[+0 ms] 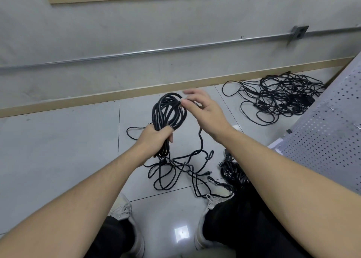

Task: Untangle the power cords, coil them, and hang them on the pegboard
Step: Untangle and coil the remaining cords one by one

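- Nearest the person's shoes point(125, 209), loose cord point(175, 171) sprawls in loops on the tiled floor point(58, 150), one plug point(208, 173) lying among the strands; this slack appears to feed the bundle above, so it is best drawn up gently, letting each loop fall free rather than tugging a knot tight.
- Just right of it, by the right forearm, a second dark bundle of cord point(232, 171) rests on the floor, partly hidden; its condition cannot be judged.
- The left hand point(156, 138) is clamped round the lower part of the half-made coil point(168, 111), fingers curled over the gathered strands. That grip should stay firm, so the finished turns do not slip or spread.
- The right hand point(203, 109) pinches a strand at the top of the coil between thumb and fingertip, the other fingers spread. Each new turn is best laid the same size as the last, flat against the others, with a slight roll of the cord to avoid kinks.
- Farther off, near the skirting board at the floor's far right edge, a tangled heap of cords point(281, 97) awaits sorting.
- A perforated metal panel point(328, 132) stands at the right; whether it is the pegboard cannot be said.
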Demonstrator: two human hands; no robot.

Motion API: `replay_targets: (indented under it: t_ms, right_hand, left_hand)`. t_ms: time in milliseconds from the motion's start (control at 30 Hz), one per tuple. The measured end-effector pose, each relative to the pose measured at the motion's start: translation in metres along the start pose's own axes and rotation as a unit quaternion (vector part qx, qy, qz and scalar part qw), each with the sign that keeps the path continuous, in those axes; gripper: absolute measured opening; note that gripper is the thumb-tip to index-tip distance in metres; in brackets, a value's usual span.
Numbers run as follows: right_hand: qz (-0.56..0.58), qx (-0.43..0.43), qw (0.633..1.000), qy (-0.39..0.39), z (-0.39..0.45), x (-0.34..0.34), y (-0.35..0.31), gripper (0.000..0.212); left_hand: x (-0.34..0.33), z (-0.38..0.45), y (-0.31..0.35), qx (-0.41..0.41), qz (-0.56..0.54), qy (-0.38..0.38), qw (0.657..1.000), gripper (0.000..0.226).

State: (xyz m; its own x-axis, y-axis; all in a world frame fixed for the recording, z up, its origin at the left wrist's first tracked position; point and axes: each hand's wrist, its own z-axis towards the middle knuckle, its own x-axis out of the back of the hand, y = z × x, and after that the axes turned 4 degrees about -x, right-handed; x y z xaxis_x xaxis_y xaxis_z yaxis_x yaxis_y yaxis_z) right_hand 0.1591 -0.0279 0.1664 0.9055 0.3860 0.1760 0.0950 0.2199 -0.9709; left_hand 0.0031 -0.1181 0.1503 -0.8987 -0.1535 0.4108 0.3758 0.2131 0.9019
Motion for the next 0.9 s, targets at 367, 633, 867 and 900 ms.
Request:
replay_targets:
  t_ms: [367,633,867,900]
  right_hand:
    - [0.078,-0.137,0.986,-0.046,0.001,-0.005,0.003,0.064]
    - [0.266,-0.226,0.937,-0.002,0.002,-0.005,-0.004,0.022]
    - [0.320,-0.243,0.916,0.012,0.001,-0.007,-0.005,0.019]
    - [0.319,-0.241,0.916,0.010,0.001,-0.007,-0.006,0.019]
  left_hand:
    - [-0.007,-0.010,0.002,-0.098,0.000,-0.104,0.990,0.035]
    - [-0.013,-0.010,0.006,-0.080,-0.072,-0.149,0.983,0.030]
    - [-0.013,-0.008,0.012,0.015,-0.183,-0.229,0.956,0.027]
    - [-0.012,-0.009,0.013,0.028,-0.209,-0.234,0.949,0.026]
